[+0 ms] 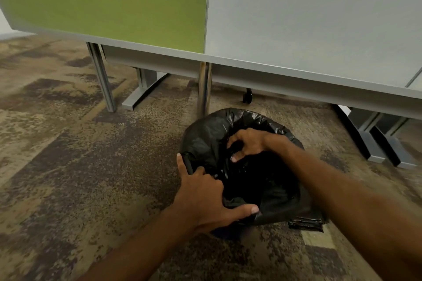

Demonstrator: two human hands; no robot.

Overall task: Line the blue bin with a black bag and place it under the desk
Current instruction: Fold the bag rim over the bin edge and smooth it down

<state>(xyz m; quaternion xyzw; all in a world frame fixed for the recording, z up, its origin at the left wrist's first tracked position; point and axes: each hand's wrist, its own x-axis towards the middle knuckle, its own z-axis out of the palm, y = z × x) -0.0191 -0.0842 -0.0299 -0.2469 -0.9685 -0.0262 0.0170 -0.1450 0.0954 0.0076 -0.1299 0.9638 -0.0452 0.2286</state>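
The bin (228,231) stands on the carpet (80,166), almost wholly wrapped by the black bag (205,139). The left hand (203,198) clamps bag and near rim, likely to steady it; the right hand (247,143) reaches inside, fingers curled into the plastic, apparently pressing it down. Beyond the hands a chrome leg (204,89) touches the far rim; open room under the tabletop (319,29) lies beyond the right hand.

A patterned brown and tan carpeted floor (68,166) is seen. A bin covered by a black bag (205,137) stands directly on it, under the fingers (237,157). Beyond the fingers, a chrome leg (204,89), grey metal feet (137,100) and a black caster (247,96) rest on the floor.
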